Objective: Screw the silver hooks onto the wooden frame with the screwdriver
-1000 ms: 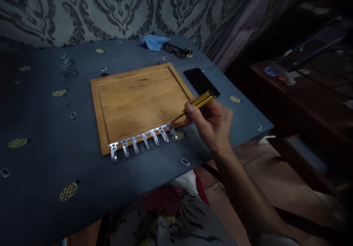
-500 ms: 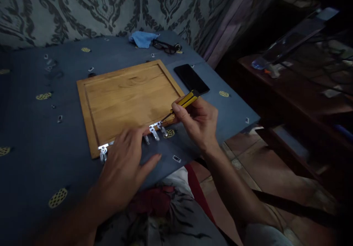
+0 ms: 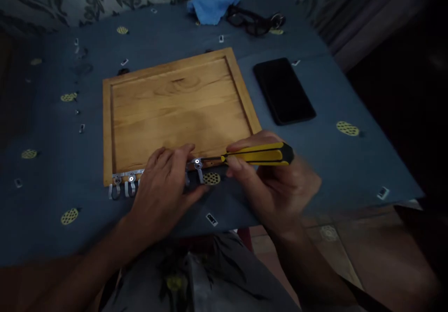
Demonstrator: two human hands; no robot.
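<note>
A wooden board with a raised rim lies on a blue tablecloth. Along its near edge runs a metal hook rail. My left hand lies flat over the middle of the rail, fingers spread and pressing on it. My right hand is closed round a yellow and black screwdriver. The screwdriver lies almost level, and its tip meets a screw at the rail's right end.
A black phone lies right of the board. Dark glasses and a blue cloth sit at the far edge near a patterned curtain. Small loose bits are scattered on the cloth at left. The table's edge drops off at right and near me.
My left hand came into view and settled on the rail. The screwdriver dropped from a steep slant to nearly level. The view moved closer and further down.
</note>
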